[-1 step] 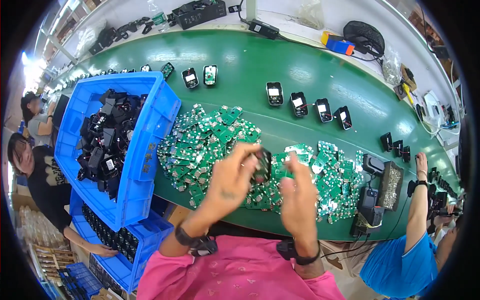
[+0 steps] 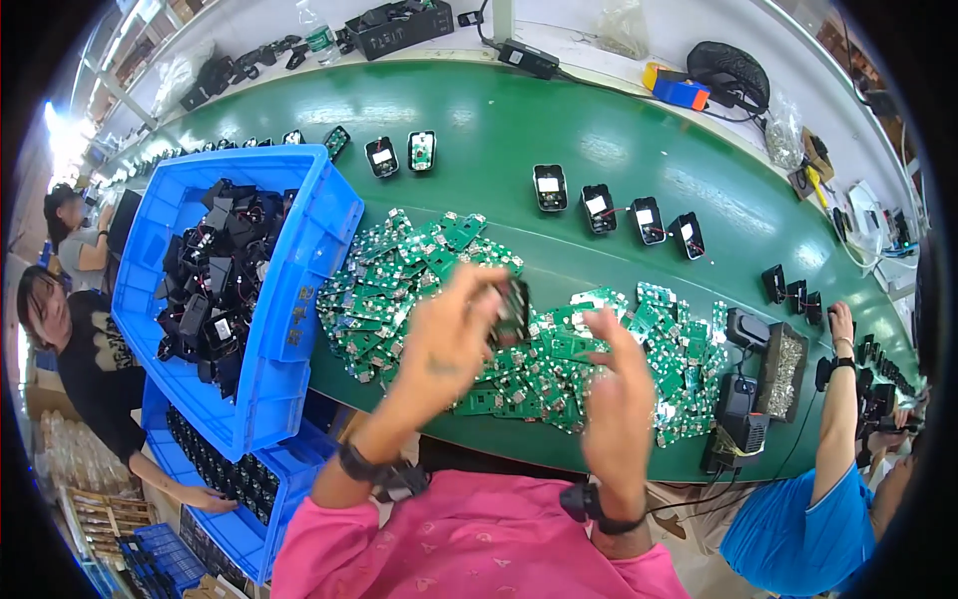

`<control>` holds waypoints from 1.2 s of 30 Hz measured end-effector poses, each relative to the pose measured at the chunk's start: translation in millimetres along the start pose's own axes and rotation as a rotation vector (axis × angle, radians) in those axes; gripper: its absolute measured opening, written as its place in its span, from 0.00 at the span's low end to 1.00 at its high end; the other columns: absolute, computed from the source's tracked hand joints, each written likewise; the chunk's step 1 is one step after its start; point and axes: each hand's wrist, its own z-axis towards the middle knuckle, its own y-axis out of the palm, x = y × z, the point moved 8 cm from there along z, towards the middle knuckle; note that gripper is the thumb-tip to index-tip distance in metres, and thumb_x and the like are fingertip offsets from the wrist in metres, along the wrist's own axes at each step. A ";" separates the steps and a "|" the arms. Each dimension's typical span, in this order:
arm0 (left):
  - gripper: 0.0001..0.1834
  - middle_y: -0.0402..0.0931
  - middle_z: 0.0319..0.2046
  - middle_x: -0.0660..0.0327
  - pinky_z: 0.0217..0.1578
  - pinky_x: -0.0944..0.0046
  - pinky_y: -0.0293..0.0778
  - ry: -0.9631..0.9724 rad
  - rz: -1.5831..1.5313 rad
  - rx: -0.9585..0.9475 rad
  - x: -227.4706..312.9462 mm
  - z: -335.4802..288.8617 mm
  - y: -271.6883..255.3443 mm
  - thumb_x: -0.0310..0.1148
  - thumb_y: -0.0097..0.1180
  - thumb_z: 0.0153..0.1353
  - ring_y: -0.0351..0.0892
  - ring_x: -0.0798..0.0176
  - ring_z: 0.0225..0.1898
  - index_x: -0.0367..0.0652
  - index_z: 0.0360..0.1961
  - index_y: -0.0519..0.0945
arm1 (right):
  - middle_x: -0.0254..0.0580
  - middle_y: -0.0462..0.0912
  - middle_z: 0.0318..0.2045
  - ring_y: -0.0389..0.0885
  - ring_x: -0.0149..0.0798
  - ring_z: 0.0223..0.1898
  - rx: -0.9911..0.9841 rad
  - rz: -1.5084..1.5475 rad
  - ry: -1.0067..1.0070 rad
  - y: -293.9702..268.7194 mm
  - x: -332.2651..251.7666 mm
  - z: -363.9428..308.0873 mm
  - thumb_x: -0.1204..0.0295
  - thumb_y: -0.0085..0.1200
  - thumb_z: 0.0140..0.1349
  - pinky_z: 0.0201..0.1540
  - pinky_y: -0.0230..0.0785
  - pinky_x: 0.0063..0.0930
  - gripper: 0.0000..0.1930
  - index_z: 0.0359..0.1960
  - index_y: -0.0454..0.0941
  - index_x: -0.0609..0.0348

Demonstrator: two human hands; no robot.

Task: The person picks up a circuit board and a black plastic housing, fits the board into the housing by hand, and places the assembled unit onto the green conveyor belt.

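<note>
My left hand grips a small black plastic housing with its open side facing right; motion smears its inside. To the right, my right hand is raised above the boards with fingers and thumb apart, and I see nothing in it. Under both hands spreads a heap of green circuit boards, reaching right to another pile of boards. Farther back on the green table stand several open black housings, among them one with a white label inside and one holding a green board.
At left, a blue crate is piled with black housings; another blue crate sits below, a co-worker's hand in it. At right are a tray of small metal parts, a black corded device and a blue-sleeved co-worker's arm.
My left hand, with the black housing, has shifted slightly left. My right hand has moved right, away from the housing, widening the gap between my hands.
</note>
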 end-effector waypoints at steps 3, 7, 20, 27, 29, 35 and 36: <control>0.13 0.79 0.33 0.58 0.20 0.65 0.75 0.026 0.084 -0.049 -0.8 74.0 -23.3 0.33 0.47 0.70 0.77 0.68 0.19 0.40 0.51 0.75 | 0.52 0.77 0.57 0.76 0.49 0.56 -0.276 0.611 -0.240 -27.9 -68.7 -27.3 0.56 0.43 0.70 0.58 0.67 0.44 0.29 0.68 0.65 0.59; 0.15 0.79 0.34 0.56 0.19 0.65 0.77 -0.027 0.111 0.013 -61.2 190.2 -33.4 0.33 0.50 0.68 0.76 0.65 0.16 0.40 0.53 0.75 | 0.51 0.77 0.55 0.76 0.49 0.54 -0.558 1.101 -0.640 -48.6 -151.9 -56.2 0.58 0.45 0.68 0.57 0.67 0.43 0.27 0.65 0.67 0.59; 0.32 0.78 0.50 0.44 0.51 0.55 0.74 0.458 0.949 0.150 -45.8 224.4 -10.2 0.44 0.66 0.56 0.80 0.50 0.49 0.42 0.60 0.74 | 0.49 0.78 0.49 0.76 0.47 0.49 -0.408 1.174 -0.615 -77.8 -108.8 -39.2 0.64 0.50 0.63 0.55 0.67 0.42 0.22 0.58 0.74 0.59; 0.46 0.80 0.45 0.45 0.49 0.55 0.76 0.422 0.768 -0.341 -42.1 207.1 59.9 0.46 0.73 0.45 0.81 0.48 0.47 0.31 0.61 0.68 | 0.47 0.79 0.45 0.76 0.46 0.46 -0.455 1.222 -0.578 -64.5 -101.6 -34.5 0.68 0.54 0.60 0.53 0.67 0.41 0.20 0.54 0.77 0.59; 0.46 0.80 0.40 0.42 0.43 0.54 0.77 0.398 0.814 -0.394 -41.2 206.9 58.2 0.44 0.74 0.44 0.82 0.46 0.40 0.28 0.58 0.67 | 0.47 0.79 0.44 0.75 0.46 0.45 -0.493 1.225 -0.579 -60.6 -103.4 -32.8 0.69 0.54 0.59 0.53 0.67 0.41 0.19 0.52 0.78 0.59; 0.38 0.81 0.36 0.47 0.40 0.60 0.76 0.280 0.687 -0.315 -5.5 180.9 67.4 0.51 0.73 0.45 0.82 0.53 0.38 0.30 0.48 0.75 | 0.46 0.80 0.41 0.75 0.45 0.42 -0.359 0.683 -0.217 -43.3 -50.2 -31.9 0.72 0.57 0.57 0.51 0.67 0.40 0.17 0.49 0.82 0.59; 0.38 0.81 0.36 0.47 0.40 0.60 0.76 0.265 0.697 -0.293 2.8 168.0 54.8 0.51 0.73 0.45 0.82 0.53 0.38 0.30 0.48 0.75 | 0.45 0.80 0.41 0.75 0.45 0.42 -0.198 0.293 -0.044 -42.7 -17.1 -26.3 0.72 0.58 0.57 0.51 0.67 0.40 0.16 0.48 0.82 0.59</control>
